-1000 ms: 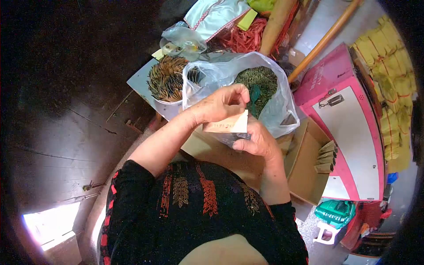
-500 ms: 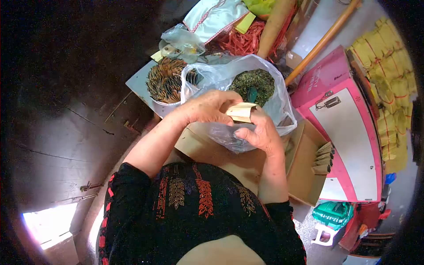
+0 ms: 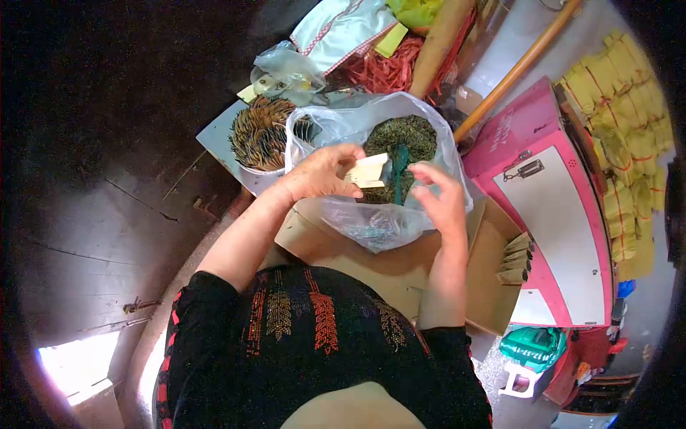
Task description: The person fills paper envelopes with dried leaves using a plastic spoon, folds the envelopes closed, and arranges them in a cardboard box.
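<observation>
Head view: I see the left hand (image 3: pixel 325 174) pinching a creased, pale paper packet (image 3: pixel 368 173) between thumb and fingers, its mouth facing the right hand (image 3: pixel 441 200). Right fingers loosely curled, thumb spread apart, holding nothing visible. Near those fingertips, a smooth teal scoop (image 3: pixel 401 156) on coarse, dark-green flakes (image 3: pixel 406 132); around them, crinkled, translucent plastic bag (image 3: pixel 451 154). Beyond the left knuckles, bristly brown bundle (image 3: pixel 259 136).

Matt paper packet (image 3: pixel 367 171), glossy clear plastic bag (image 3: pixel 449 154).
</observation>
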A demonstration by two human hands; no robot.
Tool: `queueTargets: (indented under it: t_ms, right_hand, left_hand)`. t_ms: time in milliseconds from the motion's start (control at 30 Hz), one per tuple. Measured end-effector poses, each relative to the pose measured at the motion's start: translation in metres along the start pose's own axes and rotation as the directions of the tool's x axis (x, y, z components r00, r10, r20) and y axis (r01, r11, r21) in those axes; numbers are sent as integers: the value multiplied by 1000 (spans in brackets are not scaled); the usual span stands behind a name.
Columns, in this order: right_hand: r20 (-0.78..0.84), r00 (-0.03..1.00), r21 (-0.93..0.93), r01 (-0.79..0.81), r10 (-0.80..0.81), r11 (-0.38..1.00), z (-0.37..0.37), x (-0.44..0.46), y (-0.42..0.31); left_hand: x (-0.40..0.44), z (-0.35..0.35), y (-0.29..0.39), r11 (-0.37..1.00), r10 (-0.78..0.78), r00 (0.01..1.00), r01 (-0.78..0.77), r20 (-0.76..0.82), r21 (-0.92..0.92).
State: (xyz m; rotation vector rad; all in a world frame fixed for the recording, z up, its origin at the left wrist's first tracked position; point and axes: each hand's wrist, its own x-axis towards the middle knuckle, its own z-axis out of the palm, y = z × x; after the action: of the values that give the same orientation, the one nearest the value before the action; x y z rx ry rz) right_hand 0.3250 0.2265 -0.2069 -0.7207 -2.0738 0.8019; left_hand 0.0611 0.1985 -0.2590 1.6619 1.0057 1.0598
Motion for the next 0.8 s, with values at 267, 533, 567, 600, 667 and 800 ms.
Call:
queueTargets:
  t_ms: [267, 533, 567, 600, 667, 800]
  right_hand:
    - [218, 932, -563, -124, 291, 817, 29, 1, 43]
    - [97, 984, -476, -87, 150, 875, 29, 2, 46]
    - [101, 984, -477, -84, 149, 875, 29, 0, 49]
    - [34, 996, -465, -58, 83, 884, 29, 0, 53]
    - [-39, 999, -454, -35, 19, 891, 29, -2, 63]
    - [-140, 984, -693, -20, -107, 721, 21, 0, 67]
  left_hand:
    - [-5, -1, -5, 989, -56, 998, 52, -20, -137]
    - [-4, -1, -5, 986, -60, 997, 51, -54, -159]
    - [-4, 0, -3, 981, -59, 997, 49, -48, -186]
    - [-2, 1, -4, 981, -58, 997, 47, -54, -187]
    - [1, 4, -8, 987, -57, 996, 47, -61, -155]
    - [3, 5, -18, 993, -61, 995, 53, -73, -110]
